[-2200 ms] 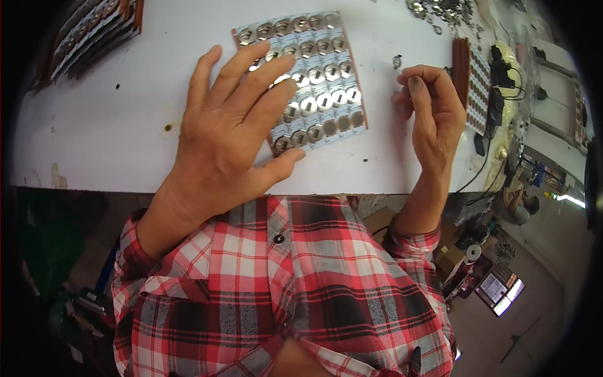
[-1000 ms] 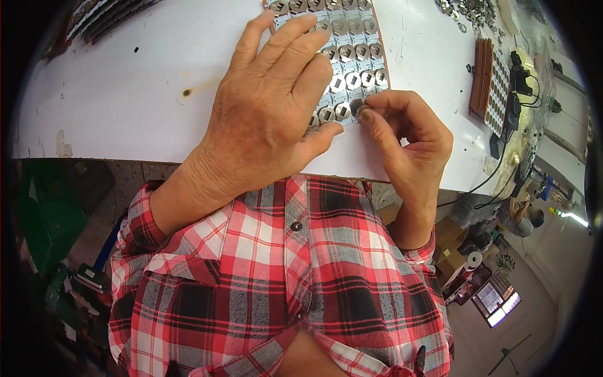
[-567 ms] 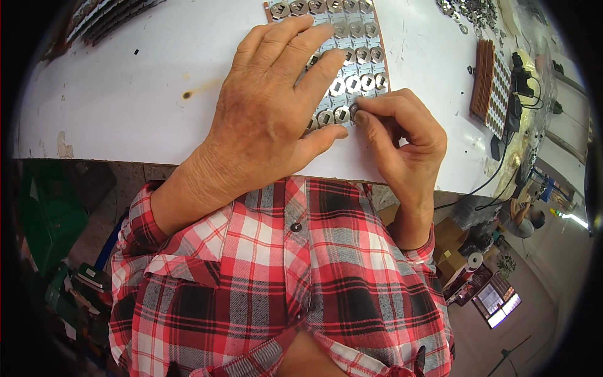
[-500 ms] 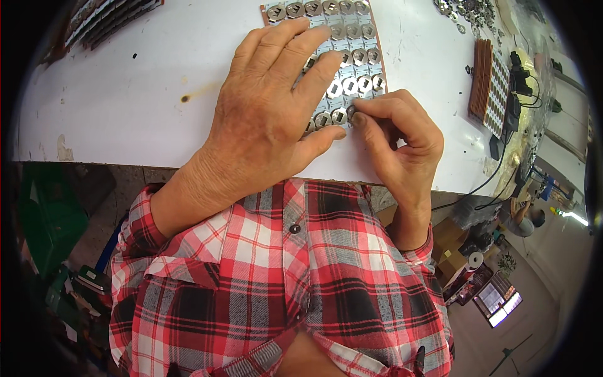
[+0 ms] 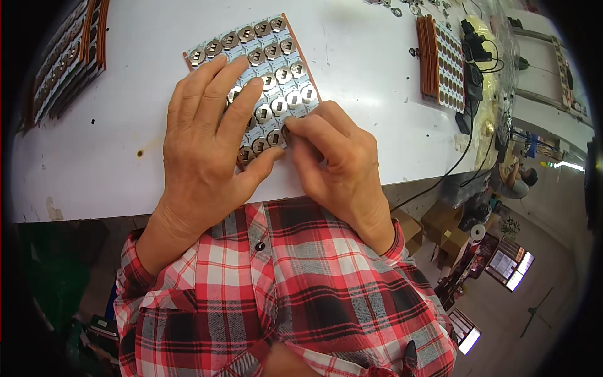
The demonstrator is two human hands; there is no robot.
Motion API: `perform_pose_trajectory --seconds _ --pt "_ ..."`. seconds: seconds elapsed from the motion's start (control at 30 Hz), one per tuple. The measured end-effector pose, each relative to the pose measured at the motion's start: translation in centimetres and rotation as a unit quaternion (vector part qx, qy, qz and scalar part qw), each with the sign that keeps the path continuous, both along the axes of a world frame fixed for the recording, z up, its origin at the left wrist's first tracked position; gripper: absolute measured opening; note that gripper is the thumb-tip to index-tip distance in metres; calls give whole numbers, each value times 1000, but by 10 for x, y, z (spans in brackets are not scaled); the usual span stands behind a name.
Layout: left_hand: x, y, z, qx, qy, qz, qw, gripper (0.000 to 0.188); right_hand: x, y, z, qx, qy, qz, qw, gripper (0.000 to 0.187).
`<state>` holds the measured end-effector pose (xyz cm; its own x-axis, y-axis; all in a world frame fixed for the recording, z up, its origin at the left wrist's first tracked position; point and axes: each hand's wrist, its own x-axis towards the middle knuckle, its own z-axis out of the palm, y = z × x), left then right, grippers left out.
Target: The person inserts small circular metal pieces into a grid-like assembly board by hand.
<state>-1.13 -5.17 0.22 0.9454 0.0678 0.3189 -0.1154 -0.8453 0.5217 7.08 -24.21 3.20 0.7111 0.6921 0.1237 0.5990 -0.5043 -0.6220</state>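
On the white table (image 5: 94, 144) lies a panel of round metal discs (image 5: 264, 69). The left hand (image 5: 207, 144) presses flat and open on the panel's near half. The right hand (image 5: 342, 166) sits at the panel's near right corner, fingertips (image 5: 292, 129) pinched together on a disc there. More panels (image 5: 443, 60) are stacked to its right.

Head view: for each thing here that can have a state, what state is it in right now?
Panel of round metal parts: flat on the white table, partly covered by the hands.
Left hand: palm down, fingers spread, pressing on the panel.
Right hand: fingertips pinched at the panel's near right corner; whether they hold a part is hidden.
Stack of panels on the right: lying flat, untouched.
Stack of panels on the left: lying flat, untouched.
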Motion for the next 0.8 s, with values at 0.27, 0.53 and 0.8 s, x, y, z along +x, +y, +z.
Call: perform_pose_trajectory --seconds 0.27,0.53,0.8 --pt "1 3 7 6 -5 -11 1000 80 107 -52 -9 -92 -290 -186 934 26" --pt "2 3 4 2 0 -15 1000 80 110 -48 -17 17 -100 -212 972 29" --pt "0 5 6 -5 1 -13 1000 81 90 -39 -11 110 42 -276 954 18"
